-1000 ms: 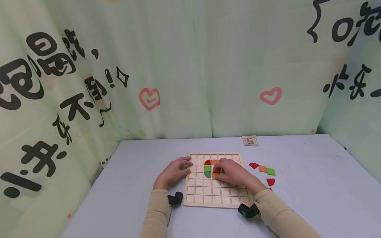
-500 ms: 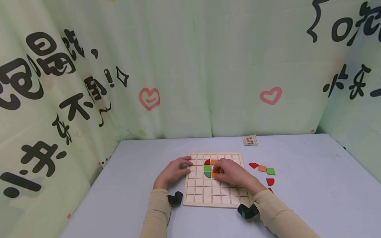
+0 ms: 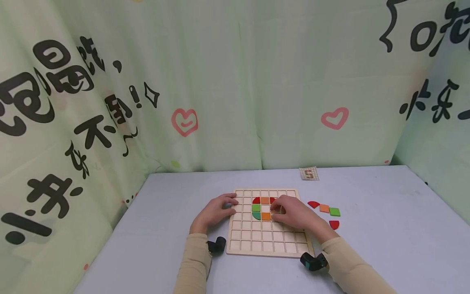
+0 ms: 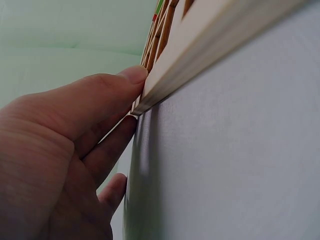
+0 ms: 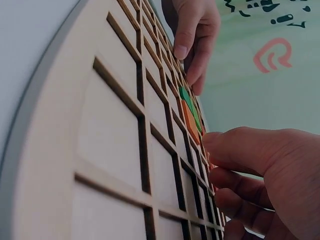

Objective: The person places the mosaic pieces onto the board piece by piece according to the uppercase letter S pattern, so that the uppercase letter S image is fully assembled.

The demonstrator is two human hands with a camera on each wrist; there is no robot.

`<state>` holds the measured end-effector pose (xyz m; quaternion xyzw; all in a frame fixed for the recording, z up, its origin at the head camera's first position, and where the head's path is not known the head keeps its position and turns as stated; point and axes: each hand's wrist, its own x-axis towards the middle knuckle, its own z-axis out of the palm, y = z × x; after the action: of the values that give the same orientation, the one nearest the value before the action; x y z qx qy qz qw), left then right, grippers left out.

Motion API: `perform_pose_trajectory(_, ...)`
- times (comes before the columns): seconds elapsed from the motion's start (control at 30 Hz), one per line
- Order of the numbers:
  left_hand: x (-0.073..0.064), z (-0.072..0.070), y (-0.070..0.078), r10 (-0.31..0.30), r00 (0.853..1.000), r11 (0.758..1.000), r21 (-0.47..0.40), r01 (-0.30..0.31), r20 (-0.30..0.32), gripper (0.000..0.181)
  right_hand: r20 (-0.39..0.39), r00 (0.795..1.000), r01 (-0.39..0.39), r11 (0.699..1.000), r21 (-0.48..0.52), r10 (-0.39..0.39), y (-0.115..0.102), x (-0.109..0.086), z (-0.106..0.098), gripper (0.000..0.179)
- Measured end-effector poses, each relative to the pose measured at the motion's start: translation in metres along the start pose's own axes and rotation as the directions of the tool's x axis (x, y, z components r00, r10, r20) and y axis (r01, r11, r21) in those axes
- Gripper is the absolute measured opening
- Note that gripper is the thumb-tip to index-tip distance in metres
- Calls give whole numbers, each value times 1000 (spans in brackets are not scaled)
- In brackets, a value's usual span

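Note:
A wooden grid board point(image 3: 269, 255) lies on the table. In it sit a red piece point(image 3: 256, 200) with a rounded side, an orange square point(image 3: 265, 200), a green square point(image 3: 256, 208), a dark green rounded piece point(image 3: 256, 216) and another orange square point(image 3: 266, 216). Another red piece point(image 3: 272, 200) shows partly beside my right fingers. My left hand point(image 3: 216, 211) touches the board's left edge, its thumb on the rim in the left wrist view. Above the grid, right of the lower orange square, is my right hand point(image 3: 291, 213). Its thumb and forefinger stand apart, with no piece seen gripped.
Right of the board lie loose pieces: a red one point(image 3: 313, 204), an orange square point(image 3: 324, 208), a green square point(image 3: 334, 212) and a red rounded one point(image 3: 334, 225). A small printed card point(image 3: 309, 173) lies at the table's back edge. A curtain point(image 3: 235, 81) hangs behind.
My right hand has shifted slightly right, uncovering the lower orange square and part of a red piece above. One loose red piece is now hidden behind the right arm. The left hand stays put.

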<state>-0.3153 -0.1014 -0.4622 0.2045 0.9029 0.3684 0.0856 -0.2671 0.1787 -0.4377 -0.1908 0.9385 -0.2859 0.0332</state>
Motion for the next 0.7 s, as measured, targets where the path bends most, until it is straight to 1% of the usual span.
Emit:
perform_pose_trajectory(0.23, -2, -1, 0, 23, 1000, 1000, 1, -23, 5, 27, -13, 999, -42, 999, -18, 42, 12, -11, -12, 20)
perform_pose_trajectory(0.43, -2, -1, -1, 31, 1000, 999, -14, -31, 5, 27, -20, 998, -52, 998, -20, 52, 19, -19, -22, 21)
perform_pose_trajectory(0.7, -1, -1, -1, 28, 1000, 1000, -7, -28, -1, 27, -10, 992, -125, 992, -7, 125, 36, -31, -43, 27)
